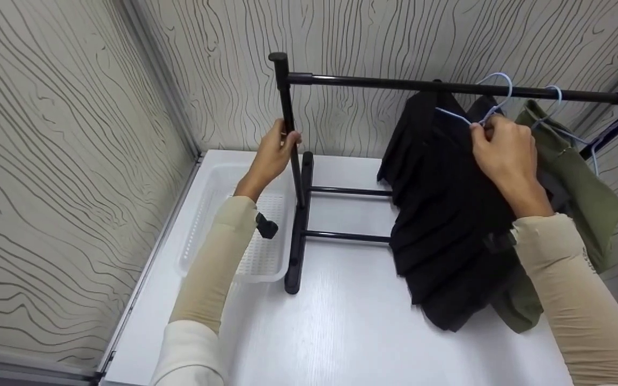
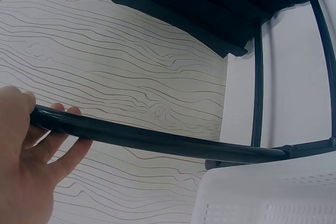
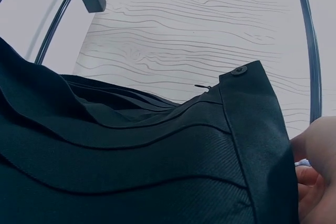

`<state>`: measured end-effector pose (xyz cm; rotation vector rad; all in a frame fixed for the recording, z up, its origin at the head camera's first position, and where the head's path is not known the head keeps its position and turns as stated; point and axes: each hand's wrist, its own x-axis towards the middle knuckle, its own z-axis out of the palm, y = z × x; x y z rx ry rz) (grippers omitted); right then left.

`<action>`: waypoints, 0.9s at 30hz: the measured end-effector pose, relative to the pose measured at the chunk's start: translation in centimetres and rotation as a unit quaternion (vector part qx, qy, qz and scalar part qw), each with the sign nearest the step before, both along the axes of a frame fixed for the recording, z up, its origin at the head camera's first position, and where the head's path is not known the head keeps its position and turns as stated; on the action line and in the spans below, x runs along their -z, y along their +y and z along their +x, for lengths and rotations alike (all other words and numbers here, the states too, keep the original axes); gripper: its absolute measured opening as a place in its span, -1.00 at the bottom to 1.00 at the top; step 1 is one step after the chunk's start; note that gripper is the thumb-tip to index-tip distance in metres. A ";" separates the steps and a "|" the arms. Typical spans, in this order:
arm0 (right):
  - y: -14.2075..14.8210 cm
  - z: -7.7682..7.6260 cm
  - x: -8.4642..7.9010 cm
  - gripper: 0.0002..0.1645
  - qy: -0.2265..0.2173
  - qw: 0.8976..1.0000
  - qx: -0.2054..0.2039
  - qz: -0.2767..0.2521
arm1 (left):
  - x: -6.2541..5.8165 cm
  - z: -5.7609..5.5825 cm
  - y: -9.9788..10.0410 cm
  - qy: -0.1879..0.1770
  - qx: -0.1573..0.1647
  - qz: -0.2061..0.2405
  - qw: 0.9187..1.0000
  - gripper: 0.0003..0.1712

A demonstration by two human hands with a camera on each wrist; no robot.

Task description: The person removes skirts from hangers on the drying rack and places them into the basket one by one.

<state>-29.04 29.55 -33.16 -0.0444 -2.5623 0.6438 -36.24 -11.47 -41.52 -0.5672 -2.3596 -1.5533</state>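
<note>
My left hand (image 1: 272, 155) holds the upright post (image 2: 157, 141) of a black garment rack, the thumb on one side and the fingers on the other. With my right hand (image 1: 508, 153) I pinch a light blue hanger (image 1: 454, 113) just below its hook, which is up at the top rail (image 1: 373, 82). From that hanger hangs a black pleated skirt (image 1: 443, 225). Its waistband, with a dark button (image 3: 239, 70) and a small zip pull, shows in the right wrist view. Most of the hanger is hidden by the skirt and my fingers.
Right of the skirt, an olive green garment (image 1: 582, 187) hangs on the rail beside more blue hangers (image 1: 558, 96). A white perforated basket (image 1: 266, 277) sits left of the rack's foot (image 1: 295, 262) on the white table (image 1: 341, 332). Patterned walls (image 1: 223, 69) stand behind and left.
</note>
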 end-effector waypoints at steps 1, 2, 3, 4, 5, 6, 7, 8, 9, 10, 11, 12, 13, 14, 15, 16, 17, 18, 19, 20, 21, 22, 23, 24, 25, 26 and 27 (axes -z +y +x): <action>-0.1 0.0 -0.1 -0.50 0.000 1.000 -0.001 0.001 | 0.0 0.0 0.0 0.000 0.001 0.002 1.000 -0.80; -0.1 0.0 -0.1 -0.49 0.002 1.000 -0.002 0.001 | 0.0 0.0 0.0 -0.001 0.001 0.002 1.000 -0.80; -0.2 0.0 -0.2 -0.48 0.006 1.000 -0.003 0.001 | 0.0 0.1 0.0 -0.001 0.002 0.002 1.000 -0.78; -0.2 0.0 -0.2 -0.47 0.008 1.000 -0.004 0.000 | 0.0 0.1 -0.1 -0.001 0.004 0.003 1.000 -0.77; -0.3 0.0 -0.3 -0.46 0.010 1.000 -0.005 0.001 | 0.0 0.1 -0.1 -0.001 0.005 0.002 1.000 -0.77; -0.3 0.0 -0.3 -0.46 0.013 1.000 -0.005 0.001 | 0.0 0.1 -0.1 -0.001 0.006 0.003 1.000 -0.77; -0.4 0.1 -0.3 -0.46 0.016 1.000 -0.006 0.002 | 0.0 0.1 -0.1 -0.001 0.007 0.003 1.000 -0.77; -0.4 0.1 -0.4 -0.46 0.020 1.000 -0.007 0.003 | 0.1 0.1 -0.1 0.000 0.007 0.002 1.000 -0.76; -0.5 0.1 -0.4 -0.46 0.021 1.000 -0.007 0.003 | 0.1 0.1 -0.1 0.000 0.008 0.003 1.000 -0.75; -0.5 0.1 -0.4 -0.47 0.024 1.000 -0.007 0.004 | 0.1 0.1 -0.1 -0.001 0.007 0.004 1.000 -0.76; -0.6 0.1 -0.4 -0.47 0.027 1.000 -0.007 0.005 | 0.1 0.1 -0.1 0.000 0.006 0.004 1.000 -0.77; -0.6 0.1 -0.5 -0.47 0.031 0.999 -0.007 0.005 | 0.1 0.1 -0.1 0.000 0.005 0.003 1.000 -0.77; -0.7 0.2 -0.5 -0.48 0.034 0.999 -0.007 0.006 | 0.0 0.1 -0.1 0.000 0.003 0.002 1.000 -0.78; -0.7 0.2 -0.5 -0.48 0.038 0.999 -0.007 0.007 | 0.0 0.1 0.0 0.000 0.001 0.000 1.000 -0.77; -0.7 0.2 -0.5 -0.49 0.041 0.999 -0.007 0.008 | 0.0 0.1 0.0 0.001 -0.001 -0.002 1.000 -0.78; -0.8 0.2 -0.4 -0.49 0.045 0.999 -0.008 0.009 | 0.0 0.1 0.0 0.001 -0.002 -0.003 1.000 -0.78; -0.8 0.2 -0.4 -0.49 0.047 0.999 -0.010 0.009 | 0.1 0.0 0.0 0.001 -0.004 -0.004 1.000 -0.78; -0.9 0.3 -0.4 -0.49 0.048 0.999 -0.010 0.010 | 0.1 0.0 0.0 0.002 -0.004 -0.004 1.000 -0.77; -0.9 0.3 -0.4 -0.49 0.049 0.999 -0.011 0.011 | 0.1 0.0 0.0 0.003 -0.004 -0.003 1.000 -0.77; -1.0 0.3 -0.5 -0.49 0.050 0.999 -0.011 0.011 | 0.1 0.1 0.0 0.003 -0.004 -0.002 1.000 -0.77; -1.0 0.3 -0.5 -0.49 0.051 0.999 -0.011 0.011 | 0.1 0.1 0.0 0.004 -0.003 0.000 1.000 -0.78; -1.1 0.4 -0.6 -0.50 0.052 0.998 -0.012 0.011 | 0.1 0.1 0.0 0.005 -0.003 0.003 1.000 -0.78; -1.1 0.4 -0.6 -0.50 0.054 0.998 -0.012 0.011 | 0.1 0.1 0.0 0.005 -0.002 0.005 1.000 -0.79; -1.2 0.5 -0.7 -0.50 0.055 0.998 -0.011 0.012 | 0.1 0.1 0.0 0.006 -0.003 0.007 1.000 -0.80; -1.3 0.5 -0.8 -0.51 0.058 0.998 -0.012 0.013 | 0.1 0.1 0.1 0.006 -0.004 0.008 1.000 -0.82; -1.4 0.6 -0.8 -0.52 0.061 0.998 -0.012 0.013 | 0.1 0.0 0.1 0.006 -0.004 0.010 1.000 -0.82; -1.5 0.6 -0.9 -0.52 0.064 0.998 -0.012 0.015 | 0.1 0.0 0.1 0.005 -0.005 0.010 1.000 -0.82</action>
